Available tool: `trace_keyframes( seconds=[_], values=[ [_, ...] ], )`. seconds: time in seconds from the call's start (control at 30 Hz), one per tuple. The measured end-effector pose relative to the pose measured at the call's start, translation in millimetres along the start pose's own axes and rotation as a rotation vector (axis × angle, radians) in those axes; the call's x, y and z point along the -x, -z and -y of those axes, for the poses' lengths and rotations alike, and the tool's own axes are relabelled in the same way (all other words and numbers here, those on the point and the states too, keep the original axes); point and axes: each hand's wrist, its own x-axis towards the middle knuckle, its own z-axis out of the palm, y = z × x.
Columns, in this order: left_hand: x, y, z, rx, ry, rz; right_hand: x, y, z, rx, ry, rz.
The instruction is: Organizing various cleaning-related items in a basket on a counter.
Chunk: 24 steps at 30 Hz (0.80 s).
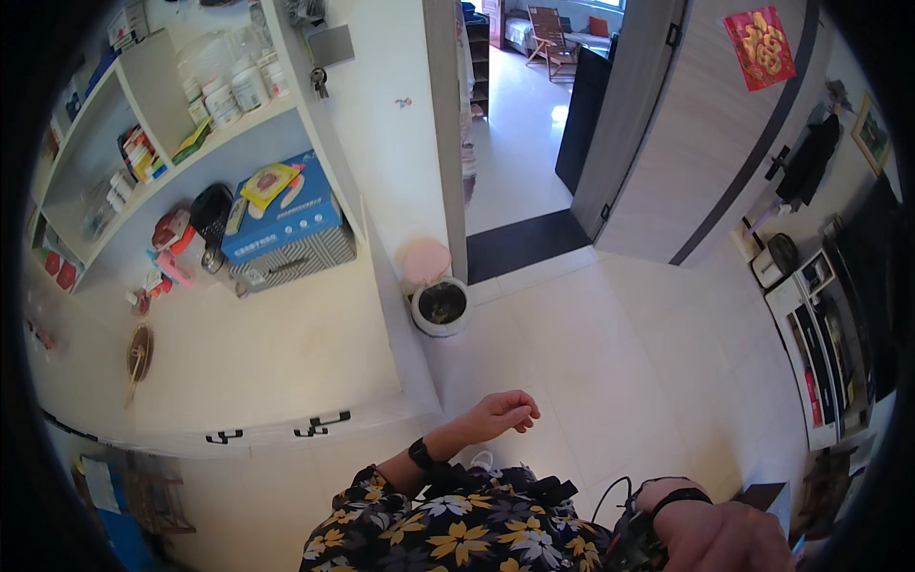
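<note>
My left hand (509,413), with a black watch (420,454) on its wrist, is held in front of my flowered shirt (457,536), above the pale tiled floor. Its fingers are loosely curled together and nothing shows in them. At the lower right, close to the camera, is my right hand (743,533), with a black band (680,495) round the wrist. Its fingers are mostly hidden, so what it holds cannot be told. A dark device with a thin black cable (611,486) lies beside that wrist. A white shoe (482,459) shows below my left hand.
Ahead, a doorway with a dark threshold (529,243) has its door (700,143) swung to the right. A round bin (442,307) with a raised pink lid stands left of it. A white counter (286,357) with shelves runs along the left; a low cabinet (793,357) stands right.
</note>
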Motion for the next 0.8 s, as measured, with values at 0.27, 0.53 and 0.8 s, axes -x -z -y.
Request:
trace_keyframes(
  seconds=[0.27,0.53,0.8],
  values=[
    [-71,56,-24,-0.039,0.001,-0.147,32,132,-16,0.235,-0.43,0.197],
    [-156,101,-85,-0.051,-0.088,-0.479,103,303,-93,0.271,-0.733,-0.487],
    [-219,159,-94,0.06,-0.06,-0.64,105,444,-203,0.066,-1.062,-0.599]
  ],
)
